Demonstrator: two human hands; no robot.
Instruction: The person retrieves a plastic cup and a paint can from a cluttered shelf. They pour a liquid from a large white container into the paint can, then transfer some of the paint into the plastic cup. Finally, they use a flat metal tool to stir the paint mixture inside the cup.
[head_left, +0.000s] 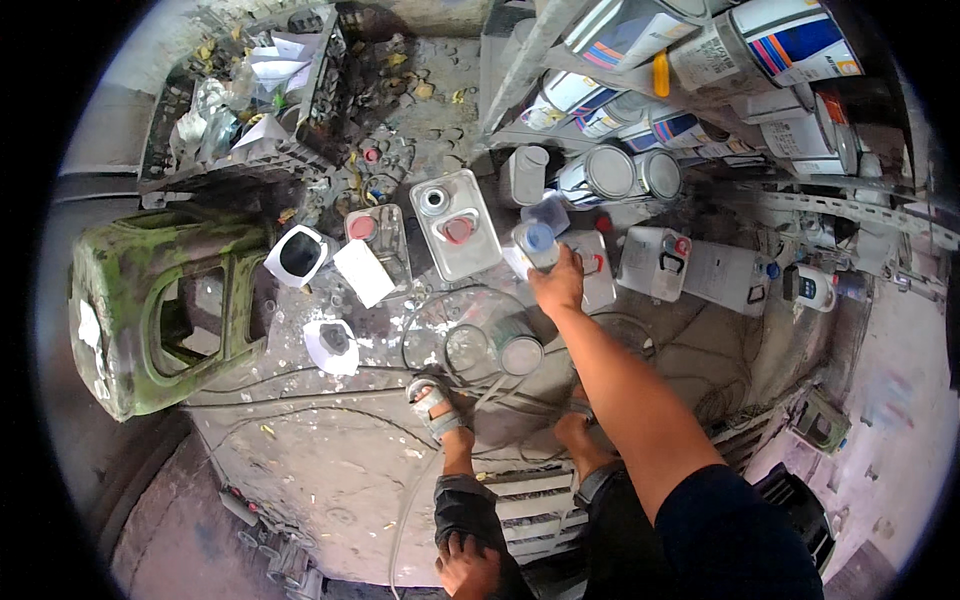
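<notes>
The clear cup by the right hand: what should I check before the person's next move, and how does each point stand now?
1. Right hand at the clear cup: ok, its fingers are at the cup's side.
2. Firm grip on the cup: cannot tell, the hand hides part of it.
3. What is in the cup: cannot tell, only a bluish round shows.
4. Left hand out of the way: ok, it rests on the left leg.
5. Floor by the feet clear of hoses: not ok, hose runs near the left sandal.
</notes>
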